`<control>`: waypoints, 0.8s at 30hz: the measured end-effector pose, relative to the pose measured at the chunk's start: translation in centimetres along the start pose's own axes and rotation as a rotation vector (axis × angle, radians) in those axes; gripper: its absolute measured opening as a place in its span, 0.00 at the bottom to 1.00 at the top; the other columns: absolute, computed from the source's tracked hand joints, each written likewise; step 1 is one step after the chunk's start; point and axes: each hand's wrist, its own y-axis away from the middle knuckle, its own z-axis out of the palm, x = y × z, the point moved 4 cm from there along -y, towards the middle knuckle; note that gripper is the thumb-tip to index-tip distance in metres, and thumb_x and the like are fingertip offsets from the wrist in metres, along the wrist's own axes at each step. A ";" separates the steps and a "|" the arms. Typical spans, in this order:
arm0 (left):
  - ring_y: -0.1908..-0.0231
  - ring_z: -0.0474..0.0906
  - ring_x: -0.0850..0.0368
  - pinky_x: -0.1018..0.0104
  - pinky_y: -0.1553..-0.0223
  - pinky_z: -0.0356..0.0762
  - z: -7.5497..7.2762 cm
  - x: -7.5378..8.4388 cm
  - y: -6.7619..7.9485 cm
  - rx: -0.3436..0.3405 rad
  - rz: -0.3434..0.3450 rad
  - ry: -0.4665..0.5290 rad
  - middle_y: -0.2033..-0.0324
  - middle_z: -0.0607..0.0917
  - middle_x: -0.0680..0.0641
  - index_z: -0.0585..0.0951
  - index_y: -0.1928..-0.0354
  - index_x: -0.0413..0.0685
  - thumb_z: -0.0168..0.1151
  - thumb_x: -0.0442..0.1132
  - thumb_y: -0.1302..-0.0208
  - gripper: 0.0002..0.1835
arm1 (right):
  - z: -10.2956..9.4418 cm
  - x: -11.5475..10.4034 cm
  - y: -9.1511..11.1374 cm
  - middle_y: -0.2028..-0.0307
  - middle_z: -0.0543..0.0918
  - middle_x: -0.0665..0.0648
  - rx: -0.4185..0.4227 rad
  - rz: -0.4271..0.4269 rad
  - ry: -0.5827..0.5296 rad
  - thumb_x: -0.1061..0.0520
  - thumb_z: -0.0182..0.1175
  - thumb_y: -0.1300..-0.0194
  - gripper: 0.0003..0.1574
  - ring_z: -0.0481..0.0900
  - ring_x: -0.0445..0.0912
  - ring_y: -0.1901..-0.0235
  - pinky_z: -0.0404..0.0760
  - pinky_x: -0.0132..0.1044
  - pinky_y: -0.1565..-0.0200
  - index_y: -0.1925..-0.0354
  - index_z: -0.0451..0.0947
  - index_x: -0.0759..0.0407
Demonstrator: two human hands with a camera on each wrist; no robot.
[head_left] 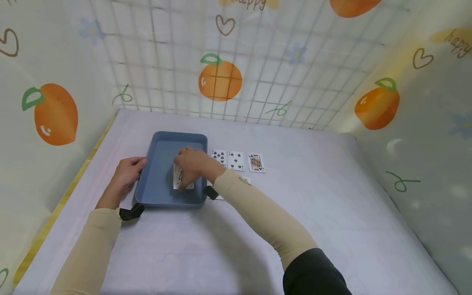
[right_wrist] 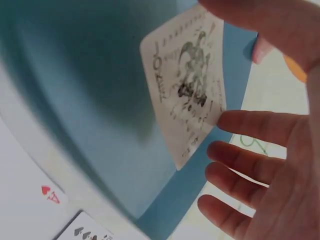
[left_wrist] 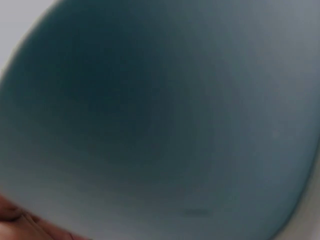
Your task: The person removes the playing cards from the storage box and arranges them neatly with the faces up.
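My right hand (head_left: 195, 164) is over the blue tray (head_left: 162, 192). It pinches a joker card (right_wrist: 187, 85) by opposite edges between thumb and index finger; the other fingers (right_wrist: 235, 165) are spread apart from the card. The joker's black-and-white face shows, and the card bends slightly above the tray floor. At the tray's left side, my left hand (head_left: 127, 174) holds the rim with bent fingers. In the left wrist view the tray fills most of the picture, with a bit of the fingers (left_wrist: 25, 227) at its edge.
Right of the tray lie a king (head_left: 256, 162), a spade card (head_left: 235, 160) and another spade card (head_left: 219, 156). More cards lie partly under my right sleeve, among them an ace of hearts (right_wrist: 47, 195). A wire grid (head_left: 258, 90) behind printed cloth closes the back.
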 end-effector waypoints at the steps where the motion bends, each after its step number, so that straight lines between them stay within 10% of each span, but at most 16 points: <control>1: 0.35 0.67 0.41 0.48 0.38 0.70 0.0 0.0 0.0 -0.001 0.001 0.000 0.32 0.67 0.32 0.63 0.29 0.33 0.46 0.46 0.22 0.29 | -0.1 0.1 0.2 0.45 0.75 0.54 0.000 0.003 -0.001 0.26 0.71 0.55 0.54 0.68 0.47 0.48 0.74 0.42 0.45 0.37 0.74 0.52; 24: 0.37 0.68 0.42 0.49 0.38 0.71 0.3 0.1 0.2 0.006 -0.030 0.009 0.33 0.68 0.33 0.63 0.28 0.34 0.46 0.46 0.21 0.29 | -0.5 3.7 3.6 0.47 0.74 0.54 0.026 0.064 -0.020 0.28 0.72 0.55 0.52 0.67 0.48 0.50 0.75 0.42 0.50 0.38 0.74 0.53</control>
